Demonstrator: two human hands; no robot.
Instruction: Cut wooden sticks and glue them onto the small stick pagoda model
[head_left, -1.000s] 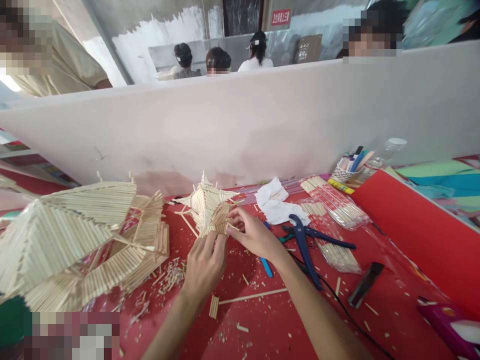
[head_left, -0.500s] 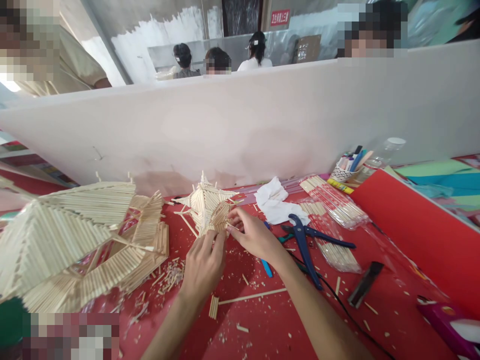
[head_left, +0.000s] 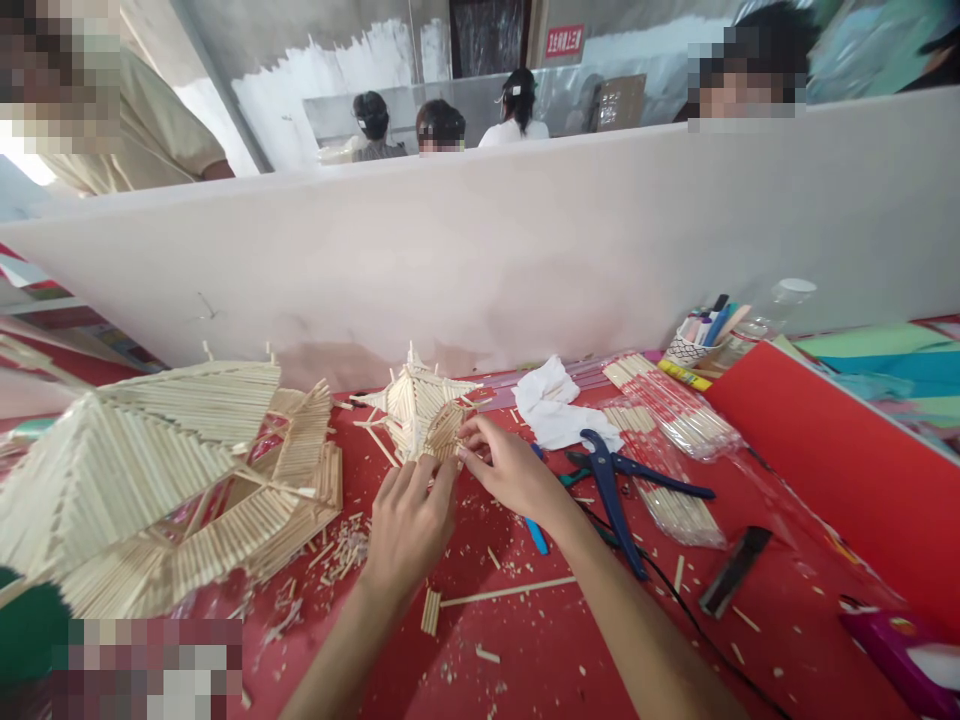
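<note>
A small pointed roof model (head_left: 411, 405) made of pale wooden sticks stands on the red table in front of me. At its right front sits a browner curved stick panel (head_left: 445, 428); whether it is joined to the roof I cannot tell. My left hand (head_left: 415, 505) has its bent fingers on the panel's lower edge, the fingertips partly hidden. From the right, my right hand (head_left: 506, 462) pinches at the panel's right edge with thumb and fingers. Below the hands lie a short bundle of sticks (head_left: 430, 611) and one long stick (head_left: 510, 591).
A larger stick-built pavilion (head_left: 157, 450) fills the left side. Right of my hands lie blue-handled cutters (head_left: 609, 500), white tissue (head_left: 551, 405), packed sticks (head_left: 675, 405), a black cable and a red board (head_left: 817, 470). A white partition (head_left: 450, 260) runs behind, with people beyond it.
The whole view has shifted slightly, so everything sits a little further right and lower. Both hands stay at the small stick model with almost the same grip.
</note>
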